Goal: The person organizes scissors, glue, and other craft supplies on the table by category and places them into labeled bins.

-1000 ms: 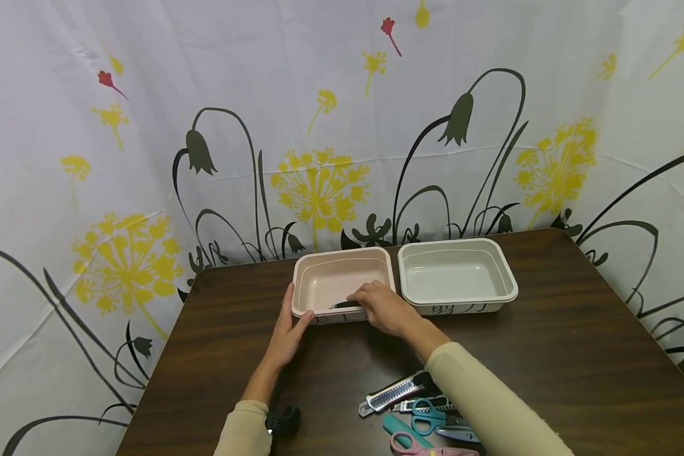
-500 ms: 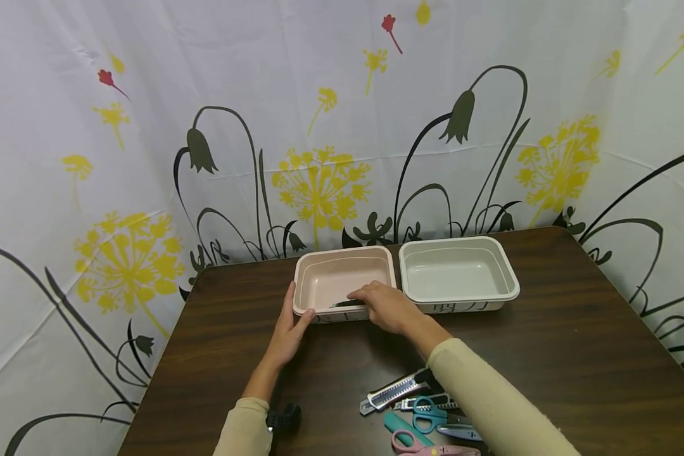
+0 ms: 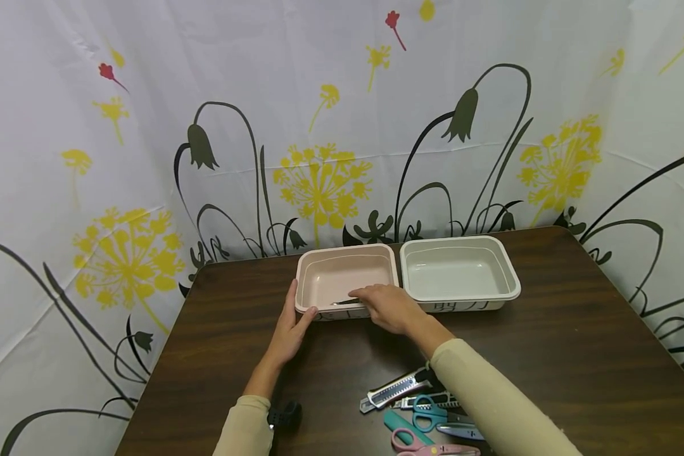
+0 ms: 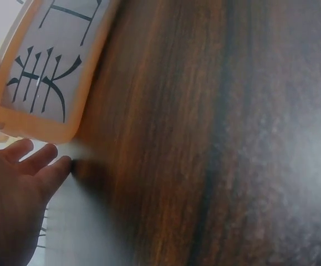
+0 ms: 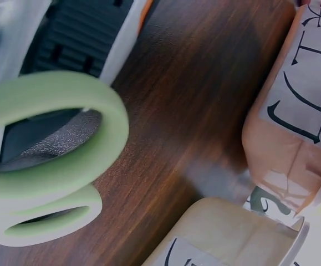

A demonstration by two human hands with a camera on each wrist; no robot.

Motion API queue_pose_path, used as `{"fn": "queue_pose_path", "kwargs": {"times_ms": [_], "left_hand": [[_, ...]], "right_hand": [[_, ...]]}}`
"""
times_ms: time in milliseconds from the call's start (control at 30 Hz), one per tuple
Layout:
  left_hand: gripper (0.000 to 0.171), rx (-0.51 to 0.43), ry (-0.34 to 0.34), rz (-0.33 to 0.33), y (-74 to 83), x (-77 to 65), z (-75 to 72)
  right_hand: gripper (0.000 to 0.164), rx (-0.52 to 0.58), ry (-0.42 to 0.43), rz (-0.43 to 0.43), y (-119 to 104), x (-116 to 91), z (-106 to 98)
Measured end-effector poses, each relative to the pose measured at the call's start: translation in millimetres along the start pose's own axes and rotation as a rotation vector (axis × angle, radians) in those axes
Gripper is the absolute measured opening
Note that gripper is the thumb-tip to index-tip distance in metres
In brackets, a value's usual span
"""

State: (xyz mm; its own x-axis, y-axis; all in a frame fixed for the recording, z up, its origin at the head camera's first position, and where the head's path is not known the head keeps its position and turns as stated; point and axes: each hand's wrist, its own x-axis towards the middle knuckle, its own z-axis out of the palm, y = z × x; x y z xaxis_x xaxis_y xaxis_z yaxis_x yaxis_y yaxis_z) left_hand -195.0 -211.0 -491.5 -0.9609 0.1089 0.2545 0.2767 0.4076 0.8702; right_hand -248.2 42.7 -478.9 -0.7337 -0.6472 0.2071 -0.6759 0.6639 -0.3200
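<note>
A pink plastic bin (image 3: 319,282) stands at the back of the table, lettering on its front wall. My left hand (image 3: 285,335) holds its left front corner, thumb at the front rim and fingers along the end wall; in the left wrist view several fingers (image 4: 35,160) show beside the bin's end. Over the right front side of this bin, my right hand (image 3: 392,308) pinches a slim dark tool (image 3: 346,302) whose pointed silvery end faces left, low inside the bin. Its fingertips are partly hidden behind the hand, and I cannot tell what kind of tool it is.
Right of the pink bin stands a white bin (image 3: 456,272). Below my right forearm lie a large utility knife (image 3: 396,391), a smaller cutter (image 3: 405,403), blue-handled scissors (image 3: 429,413), a teal flat piece (image 3: 401,424) and pink scissors (image 3: 433,449). A printed curtain (image 3: 342,114) hangs behind.
Both hands keep nearly the same places. The slim tool shows a thinner side, and my right hand lies slightly flatter over it. The view has shifted a little.
</note>
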Motion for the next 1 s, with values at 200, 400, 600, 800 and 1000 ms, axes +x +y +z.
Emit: {"fn": "queue_pose_path", "kwargs": {"times_ms": [200,400,600,800,1000], "left_hand": [[0.075,0.015,-0.003,0.001,2.1,0.1,0.0],[0.075,0.022,0.004,0.009,2.7,1.3,-0.1],[0.076,0.023,0.003,0.009,3.0,1.8,0.0],[0.076,0.025,0.001,0.006,2.3,2.4,-0.3],[0.076,0.017,-0.005,0.0,3.3,1.6,-0.1]], "right_hand": [[0.035,0.018,0.014,0.002,0,-2,0],[0.034,-0.004,0.072,-0.054,-3,-7,-5],[0.031,-0.016,0.196,-0.141,-3,-21,-14],[0.033,0.023,0.285,-0.112,-1,-51,-28],[0.031,0.087,0.254,-0.002,4,-96,-33]]}}
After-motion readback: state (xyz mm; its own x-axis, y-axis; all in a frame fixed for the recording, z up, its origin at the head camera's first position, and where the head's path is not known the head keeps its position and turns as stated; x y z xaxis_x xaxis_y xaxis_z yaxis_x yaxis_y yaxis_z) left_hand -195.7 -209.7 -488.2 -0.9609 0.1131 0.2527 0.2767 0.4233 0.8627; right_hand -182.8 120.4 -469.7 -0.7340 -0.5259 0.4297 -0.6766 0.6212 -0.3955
